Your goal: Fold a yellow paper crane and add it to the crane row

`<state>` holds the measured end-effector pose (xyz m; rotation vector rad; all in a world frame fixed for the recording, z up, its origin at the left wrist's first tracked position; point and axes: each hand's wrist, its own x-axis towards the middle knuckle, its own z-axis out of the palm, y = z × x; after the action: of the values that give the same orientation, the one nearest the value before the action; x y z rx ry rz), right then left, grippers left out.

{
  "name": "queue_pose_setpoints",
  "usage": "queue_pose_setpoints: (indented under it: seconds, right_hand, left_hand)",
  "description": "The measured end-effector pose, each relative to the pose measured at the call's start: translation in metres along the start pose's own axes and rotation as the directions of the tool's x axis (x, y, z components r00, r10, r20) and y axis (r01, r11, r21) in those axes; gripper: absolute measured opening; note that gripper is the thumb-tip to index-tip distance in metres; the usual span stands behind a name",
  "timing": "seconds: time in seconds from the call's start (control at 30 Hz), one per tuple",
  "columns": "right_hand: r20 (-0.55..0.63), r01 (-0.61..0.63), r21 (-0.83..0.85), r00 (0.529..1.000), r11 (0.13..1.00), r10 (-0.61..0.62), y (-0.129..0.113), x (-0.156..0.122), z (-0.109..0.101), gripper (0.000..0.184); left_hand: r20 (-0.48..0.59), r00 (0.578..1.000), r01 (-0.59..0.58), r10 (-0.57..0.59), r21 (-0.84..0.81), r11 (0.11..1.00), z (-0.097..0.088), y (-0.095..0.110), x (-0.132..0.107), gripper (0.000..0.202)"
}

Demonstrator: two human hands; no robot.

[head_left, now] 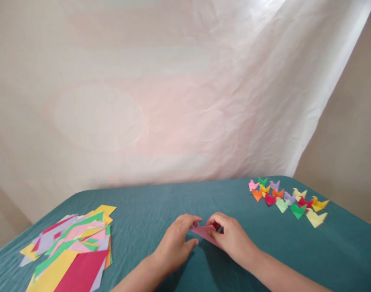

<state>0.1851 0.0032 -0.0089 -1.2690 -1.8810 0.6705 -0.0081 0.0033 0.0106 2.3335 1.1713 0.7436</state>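
- Left hand (175, 243): thumb and index apart, near left tip of pink paper (203, 231); contact unclear.
- Pink paper: middle of tabletop (143, 219); crease may skew if unsupported left tip shifts.
- Right hand (234, 237): fingers pinched on paper.
- Counts: sheets (82, 269) by left edge, overlapping, uncountable; pink paper, one; folded birds (298, 211) near far right corner, fourteen.

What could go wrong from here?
The pink paper might crease askew: the right hand pinches it while the left hand's thumb and fingers stand apart. The loose, overlapping paper sheets could slide if brushed. The folded paper birds are crowded together, so one bump might disturb several.
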Motion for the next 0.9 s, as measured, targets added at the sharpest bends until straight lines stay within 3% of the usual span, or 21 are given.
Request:
queue_pose_setpoints:
  seconds: [0.17,0.47,0.73,0.9]
  right_hand:
    - [0.016,0.074,0.025,0.997,0.997,-0.075,-0.013,-0.008,0.000,0.006]
    - [0.231,0.018,0.148,0.972,0.989,-0.052,-0.013,-0.008,-0.005,0.016]
    - [0.218,-0.001,0.149,0.975,0.989,-0.032,-0.007,-0.007,0.001,0.027]
    - [0.212,-0.001,0.148,0.977,0.989,-0.031,-0.004,-0.007,0.002,0.024]
  left_hand:
    - [-0.033,0.998,-0.060,0.062,0.063,0.996,0.000,0.003,0.002,0.016]
    - [-0.045,0.999,0.004,-0.007,-0.070,0.998,-0.005,-0.013,0.005,0.027]
    - [-0.041,0.987,0.139,-0.156,-0.268,0.953,-0.001,-0.009,0.007,0.026]
    - [-0.034,0.982,0.161,-0.184,-0.347,0.924,0.002,-0.009,0.008,0.022]
